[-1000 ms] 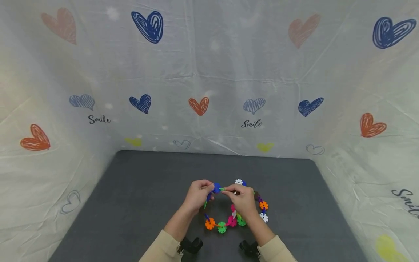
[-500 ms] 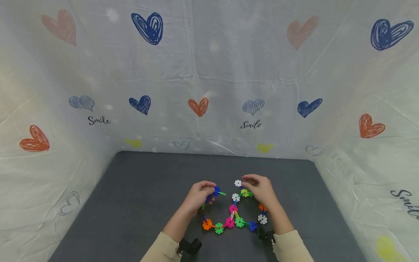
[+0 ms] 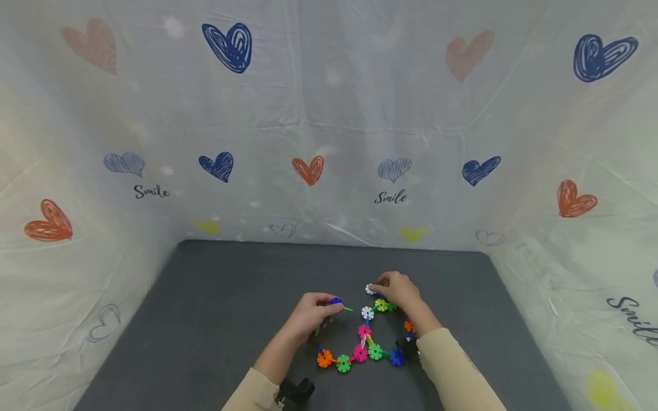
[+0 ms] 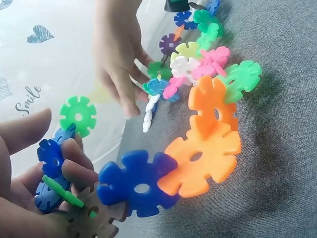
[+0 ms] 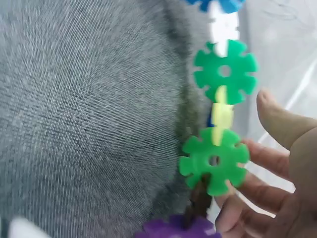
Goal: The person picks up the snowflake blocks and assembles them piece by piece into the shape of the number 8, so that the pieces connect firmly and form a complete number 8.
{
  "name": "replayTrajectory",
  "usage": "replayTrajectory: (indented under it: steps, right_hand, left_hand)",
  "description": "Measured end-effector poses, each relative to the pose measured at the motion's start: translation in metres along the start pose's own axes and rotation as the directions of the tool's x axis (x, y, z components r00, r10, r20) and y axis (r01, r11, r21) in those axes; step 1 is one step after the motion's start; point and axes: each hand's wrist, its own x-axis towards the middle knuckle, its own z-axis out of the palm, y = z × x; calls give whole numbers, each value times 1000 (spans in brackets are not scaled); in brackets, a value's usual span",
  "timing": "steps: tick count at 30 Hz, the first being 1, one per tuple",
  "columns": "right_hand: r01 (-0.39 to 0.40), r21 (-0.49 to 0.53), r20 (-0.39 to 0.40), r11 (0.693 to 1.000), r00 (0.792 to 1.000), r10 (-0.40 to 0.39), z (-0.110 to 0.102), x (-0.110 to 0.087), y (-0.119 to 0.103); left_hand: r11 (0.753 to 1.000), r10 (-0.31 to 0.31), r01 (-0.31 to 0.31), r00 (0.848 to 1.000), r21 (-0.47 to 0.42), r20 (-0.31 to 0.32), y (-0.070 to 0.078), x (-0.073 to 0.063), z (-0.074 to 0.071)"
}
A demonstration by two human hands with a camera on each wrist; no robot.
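Observation:
My left hand [image 3: 312, 315] pinches linked blue snowflake discs [image 4: 50, 157] at the raised end of a chain of plastic snowflake discs. A green disc [image 4: 78, 116] sticks out past them at the chain's tip. From the left hand the chain runs down through an orange disc [image 3: 324, 358] and a green disc [image 3: 343, 363] to a pink disc [image 3: 360, 353], where it joins a ring of discs. My right hand [image 3: 401, 291] reaches over the ring's far side, fingertips at a white disc [image 3: 370, 289]. In the right wrist view its thumb stands apart from its fingers, beside green discs [image 5: 214, 161].
The ring, with a yellow-green disc [image 3: 381, 305] and a blue disc [image 3: 396, 358], lies on the dark grey tabletop [image 3: 247, 285]. A pale curtain [image 3: 329, 114] printed with hearts surrounds the table on the back and sides. Black camera mounts [image 3: 298, 391] sit at the wrists.
The right hand has let go of the green disc at the chain's tip and moved right and away to the white disc. The left hand still holds the blue discs, slightly lower.

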Motion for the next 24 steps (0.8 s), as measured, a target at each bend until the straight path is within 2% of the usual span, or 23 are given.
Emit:
replayTrajectory:
  steps: [4,8,10,13,16,18,24]
  right_hand:
    - [-8,-84,-14,996,1000,7,7,7,-3]
    - [-11,-76,-38,997,999,8,9,7,-4]
    - [-10,-29,-27,1000,1000,9,10,7,-4]
    - [-26,108,-16,994,999,28,9,7,-2]
    - [-37,275,-31,961,998,48,8,6,0]
    - [-26,348,-50,937,998,46,6,6,1]
    - [1,396,-86,918,996,36,-2,1,-4]
  left_hand:
    - [999,-11,11,1000,36,1,1,-2,0]
    - [1000,-10,10,1000,30,1,2,-4,-1]
    - [1000,-9,9,1000,20,-6,3,-4,-2]
    - [1000,-14,14,1000,8,-12,2,-4,-1]
    - [1000,-22,22,1000,-6,-13,1,-4,-1]
    - [1000,-27,26,999,-13,-20,0,-3,-1]
    - [1000,-21,21,999,-8,-39,-1,-2,-2]
